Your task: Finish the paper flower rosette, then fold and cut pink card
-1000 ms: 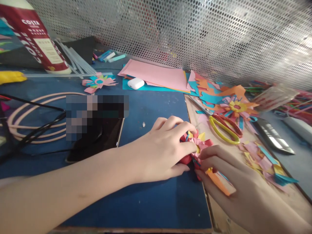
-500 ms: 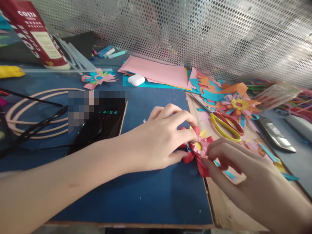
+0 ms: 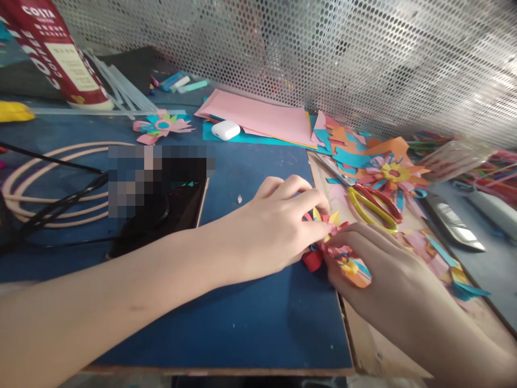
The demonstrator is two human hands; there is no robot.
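A red, pink and yellow paper flower lies at the right edge of the blue board, largely covered by my fingers. My left hand reaches over it from the left, fingers bent down and closed on its petals. From the right, my right hand pinches the flower's near side between thumb and fingers. Just beyond my right hand rest scissors with one red and one yellow handle loop. Another paper flower, orange and pink with a yellow centre, sits behind them.
Pink paper sheets lie at the back beside a white earphone case. A phone and cables are left. A Costa bottle stands back left, near a pink-blue paper flower. A utility knife lies right.
My right hand has shifted left and closed in on the flower, covering more of its near petals. My left hand has moved slightly right. The camera view has shifted a little.
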